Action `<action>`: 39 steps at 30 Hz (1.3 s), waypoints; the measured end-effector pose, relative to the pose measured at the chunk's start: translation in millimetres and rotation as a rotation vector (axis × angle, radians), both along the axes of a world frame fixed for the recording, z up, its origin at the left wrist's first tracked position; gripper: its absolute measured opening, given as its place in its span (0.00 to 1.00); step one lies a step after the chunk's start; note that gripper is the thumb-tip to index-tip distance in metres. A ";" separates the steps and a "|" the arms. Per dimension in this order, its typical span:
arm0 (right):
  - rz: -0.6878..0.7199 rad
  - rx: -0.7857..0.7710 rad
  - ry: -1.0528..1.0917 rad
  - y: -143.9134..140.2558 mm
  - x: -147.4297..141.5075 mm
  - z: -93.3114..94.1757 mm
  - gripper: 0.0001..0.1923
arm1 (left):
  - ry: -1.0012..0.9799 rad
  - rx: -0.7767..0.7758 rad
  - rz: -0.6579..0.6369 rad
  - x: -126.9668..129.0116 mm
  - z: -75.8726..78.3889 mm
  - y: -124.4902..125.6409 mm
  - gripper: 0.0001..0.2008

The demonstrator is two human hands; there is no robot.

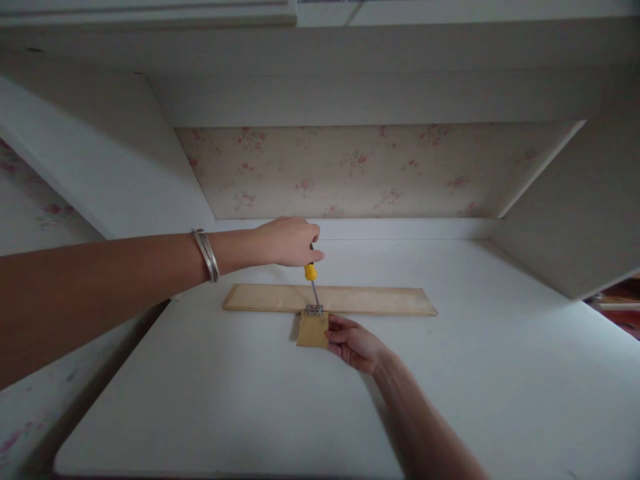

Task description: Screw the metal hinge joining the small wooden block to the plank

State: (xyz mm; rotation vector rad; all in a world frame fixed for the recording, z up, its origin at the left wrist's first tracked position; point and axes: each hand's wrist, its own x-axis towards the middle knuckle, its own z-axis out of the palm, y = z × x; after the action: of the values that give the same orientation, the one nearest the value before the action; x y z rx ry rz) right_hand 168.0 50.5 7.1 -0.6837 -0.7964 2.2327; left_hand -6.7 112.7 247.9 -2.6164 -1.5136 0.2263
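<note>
White desk (475, 373); floral wallpaper (370, 170) behind the alcove.

My left hand (287, 241) hides most of the screwdriver (312, 280) handle, its tip is too small to tell against the hinge (314, 310), and my right fingers (340, 331) cover the small board's (312, 331) edge.

There is only one view, from the camera on my head. It looks forward and down on the white tabletop (475, 373), quite near, and faces the flowered wall (370, 173) inside the white alcove.
</note>
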 end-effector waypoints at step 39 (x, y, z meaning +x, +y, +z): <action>0.008 -0.023 0.015 0.4 1.9 0.7 0.20 | 0.011 -0.079 -0.032 4.8 2.1 3.6 0.24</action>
State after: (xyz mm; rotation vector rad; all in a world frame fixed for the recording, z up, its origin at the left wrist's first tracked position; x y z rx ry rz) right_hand 170.0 50.8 7.8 -0.6744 -0.7686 2.2546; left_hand -1.9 116.4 250.0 -2.6931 -1.4875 0.3035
